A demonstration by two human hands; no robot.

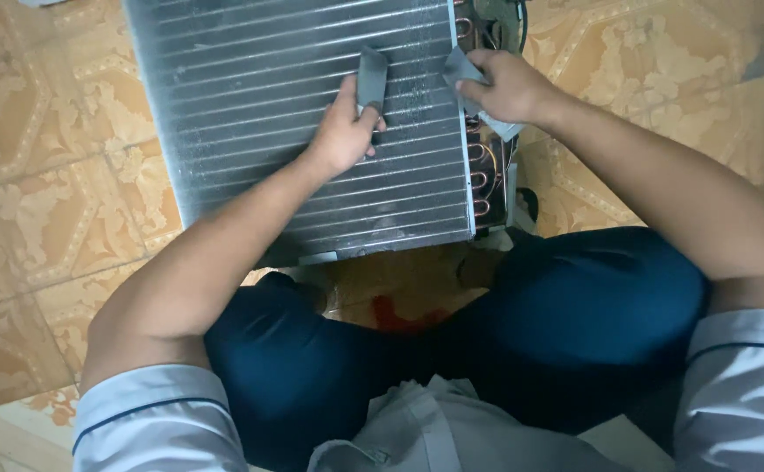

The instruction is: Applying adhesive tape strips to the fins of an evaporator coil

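Finned metal coil panel [294,114], silver w/ thin horizontal ridges, lay on a patterned tan tile floor [41,218], seen from above by a head cam. It filled the upper middle of the view, tilted slightly, its near edge just ahead of the person's knees. Copper tube bends [480,166] ran down its right side edge.

Left hand [342,131] rested on the panel's face, right of centre, fingers curled around a small grey flat tool [371,80] that stood upright against the fins; grip was closed on it. Right hand [504,87] sat at the panel's right edge, by the copper bends, fingers closed over a pale grey cloth [474,92], part of which stuck out above & below the hand. Both hands were near each other, not touching.

Person sat cross-legged on the floor in dark blue trousers [574,323] & a light short-sleeved shirt [154,419] w/ dark trim on the sleeves. Both forearms reached fwd from the lower corners toward the panel. A small red object [399,316] showed on the floor between the legs; couldn't tell what it was.
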